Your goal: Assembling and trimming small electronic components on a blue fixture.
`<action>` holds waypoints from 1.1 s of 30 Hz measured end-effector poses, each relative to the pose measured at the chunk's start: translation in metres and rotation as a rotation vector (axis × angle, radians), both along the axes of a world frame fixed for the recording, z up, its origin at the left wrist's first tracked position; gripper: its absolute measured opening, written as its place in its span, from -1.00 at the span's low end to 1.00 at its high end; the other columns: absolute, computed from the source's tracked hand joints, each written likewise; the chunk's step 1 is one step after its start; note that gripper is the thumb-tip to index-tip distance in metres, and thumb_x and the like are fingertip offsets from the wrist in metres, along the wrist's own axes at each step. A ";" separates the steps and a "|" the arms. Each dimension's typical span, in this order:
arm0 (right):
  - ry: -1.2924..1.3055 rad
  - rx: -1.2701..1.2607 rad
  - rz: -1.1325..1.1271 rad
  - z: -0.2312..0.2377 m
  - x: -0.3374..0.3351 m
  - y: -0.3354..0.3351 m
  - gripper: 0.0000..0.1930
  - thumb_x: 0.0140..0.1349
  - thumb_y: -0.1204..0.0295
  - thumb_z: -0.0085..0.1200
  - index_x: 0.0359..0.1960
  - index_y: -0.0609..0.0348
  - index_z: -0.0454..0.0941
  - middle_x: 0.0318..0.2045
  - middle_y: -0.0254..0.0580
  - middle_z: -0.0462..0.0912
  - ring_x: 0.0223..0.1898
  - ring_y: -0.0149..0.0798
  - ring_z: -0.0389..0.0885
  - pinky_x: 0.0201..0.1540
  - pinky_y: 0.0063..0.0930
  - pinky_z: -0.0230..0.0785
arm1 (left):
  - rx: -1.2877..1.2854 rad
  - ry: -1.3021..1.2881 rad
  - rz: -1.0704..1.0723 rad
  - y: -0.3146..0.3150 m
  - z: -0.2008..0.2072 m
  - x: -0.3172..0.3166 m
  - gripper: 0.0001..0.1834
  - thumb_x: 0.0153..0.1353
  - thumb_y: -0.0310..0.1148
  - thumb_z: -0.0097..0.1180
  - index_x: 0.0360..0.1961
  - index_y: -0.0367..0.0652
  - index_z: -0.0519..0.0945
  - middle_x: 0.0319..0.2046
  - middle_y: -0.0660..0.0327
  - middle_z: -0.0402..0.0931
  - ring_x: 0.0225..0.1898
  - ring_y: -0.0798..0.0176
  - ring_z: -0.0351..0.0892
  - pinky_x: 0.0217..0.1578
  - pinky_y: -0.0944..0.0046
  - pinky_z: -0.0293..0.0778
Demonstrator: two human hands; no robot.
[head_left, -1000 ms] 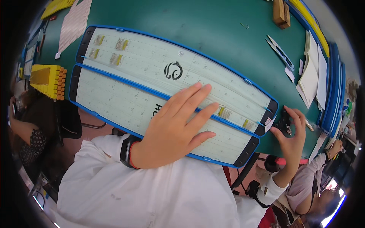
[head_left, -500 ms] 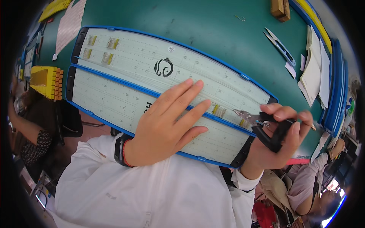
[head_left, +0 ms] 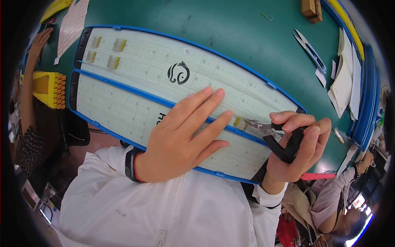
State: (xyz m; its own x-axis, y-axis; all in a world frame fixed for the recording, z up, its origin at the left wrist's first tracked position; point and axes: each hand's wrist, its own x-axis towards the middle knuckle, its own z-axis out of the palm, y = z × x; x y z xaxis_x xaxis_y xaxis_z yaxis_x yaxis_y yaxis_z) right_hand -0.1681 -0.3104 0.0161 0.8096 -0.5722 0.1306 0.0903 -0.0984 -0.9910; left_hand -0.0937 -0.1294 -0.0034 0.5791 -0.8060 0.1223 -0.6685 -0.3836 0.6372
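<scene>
A long blue-framed case lies open before me, its two white boards printed with measuring marks. Thin clear lines run lengthwise along the far board. My left hand rests palm down across the middle of the case, fingers stretched and apart. My right hand is wrapped round black-handled pliers, whose metal jaws point left. Their tips are at a small row of yellow-ended pins; whether they grip anything is too small to tell. More pin rows sit at the far board's left end.
On the green table lie blue-handled thread snips, a tiny hook-shaped piece, a wooden block and papers. A yellow rack stands at left. Another person's hand rests at far left; someone else sits at right.
My right hand has brought the pliers leftward, onto the row of yellow-ended pins. My left hand stays flat on the case. Another person's hand has come onto the table at far left.
</scene>
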 end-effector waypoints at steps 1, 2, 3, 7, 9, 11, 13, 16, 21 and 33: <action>0.005 -0.004 0.002 0.000 0.000 0.000 -0.80 0.41 0.33 -0.32 -0.37 0.15 0.10 -0.52 -0.03 0.45 -0.38 -0.03 0.60 -0.14 -0.15 0.48 | 0.001 0.001 -0.002 0.000 0.000 0.000 -0.42 -0.10 -0.24 0.32 0.02 -0.15 0.57 0.17 -0.04 0.38 0.20 -0.12 0.35 0.10 0.09 0.37; 0.010 -0.009 0.004 0.000 0.000 0.000 -0.80 0.41 0.33 -0.32 -0.37 0.15 0.10 -0.52 -0.03 0.45 -0.38 -0.03 0.61 -0.14 -0.14 0.47 | 0.002 0.001 -0.004 0.000 0.000 0.000 -0.42 -0.10 -0.24 0.32 0.02 -0.15 0.57 0.17 -0.04 0.38 0.20 -0.12 0.35 0.10 0.09 0.37; 0.009 -0.008 0.002 0.000 0.000 0.000 -0.80 0.41 0.33 -0.32 -0.37 0.15 0.10 -0.52 -0.03 0.45 -0.38 -0.03 0.61 -0.14 -0.14 0.47 | 0.002 -0.003 -0.005 0.000 0.000 0.000 -0.42 -0.09 -0.23 0.32 0.03 -0.15 0.57 0.17 -0.04 0.39 0.20 -0.11 0.35 0.10 0.09 0.37; -0.020 -0.038 -0.018 -0.001 -0.001 -0.002 -0.80 0.41 0.35 -0.33 -0.39 0.15 0.11 -0.56 -0.08 0.42 -0.43 -0.09 0.57 -0.20 -0.17 0.49 | 0.001 -0.023 0.003 -0.001 0.000 -0.002 -0.40 -0.10 -0.21 0.33 0.03 -0.16 0.56 0.17 -0.03 0.39 0.21 -0.10 0.34 0.11 0.09 0.35; -0.019 -0.047 -0.057 -0.001 -0.002 -0.003 -0.80 0.41 0.36 -0.33 -0.40 0.14 0.11 -0.58 -0.11 0.41 -0.47 -0.13 0.55 -0.24 -0.19 0.49 | 0.008 -0.014 0.003 -0.002 0.000 -0.001 -0.39 -0.10 -0.19 0.34 0.03 -0.18 0.56 0.17 -0.03 0.39 0.21 -0.10 0.34 0.12 0.09 0.35; -0.078 -0.012 -0.082 -0.003 -0.002 -0.005 -0.81 0.39 0.39 -0.32 -0.42 0.13 0.12 -0.62 -0.16 0.36 -0.53 -0.21 0.49 -0.31 -0.22 0.49 | 0.018 -0.007 0.006 -0.001 0.000 -0.001 -0.38 -0.11 -0.18 0.34 0.03 -0.20 0.55 0.17 -0.03 0.39 0.21 -0.10 0.34 0.12 0.09 0.34; -0.076 -0.017 -0.099 -0.003 -0.002 -0.004 -0.82 0.38 0.41 -0.33 -0.42 0.12 0.12 -0.63 -0.18 0.34 -0.55 -0.23 0.47 -0.32 -0.23 0.49 | 0.020 -0.021 0.002 -0.001 0.000 -0.001 -0.36 -0.11 -0.16 0.34 0.03 -0.23 0.54 0.17 -0.02 0.39 0.22 -0.09 0.33 0.14 0.09 0.33; -0.072 -0.024 -0.116 -0.001 -0.003 -0.003 -0.83 0.37 0.42 -0.33 -0.42 0.12 0.12 -0.64 -0.20 0.31 -0.56 -0.25 0.45 -0.34 -0.24 0.48 | 0.012 -0.017 0.000 -0.001 -0.001 -0.001 -0.37 -0.09 -0.15 0.33 0.03 -0.23 0.54 0.17 -0.03 0.40 0.22 -0.09 0.33 0.15 0.09 0.32; -0.054 -0.027 -0.123 0.000 -0.002 -0.003 -0.83 0.35 0.42 -0.33 -0.43 0.12 0.11 -0.65 -0.20 0.29 -0.57 -0.25 0.44 -0.34 -0.24 0.48 | 0.019 -0.017 -0.005 -0.001 0.000 0.000 -0.38 -0.08 -0.15 0.33 0.02 -0.23 0.55 0.17 -0.03 0.40 0.23 -0.08 0.33 0.15 0.09 0.32; -0.068 -0.016 -0.088 -0.002 -0.003 -0.003 -0.83 0.35 0.41 -0.33 -0.43 0.11 0.10 -0.66 -0.18 0.30 -0.56 -0.22 0.47 -0.32 -0.23 0.49 | 0.045 -0.053 -0.013 -0.002 0.000 -0.002 -0.35 -0.10 -0.13 0.34 0.04 -0.21 0.54 0.17 -0.05 0.39 0.23 -0.10 0.33 0.16 0.08 0.32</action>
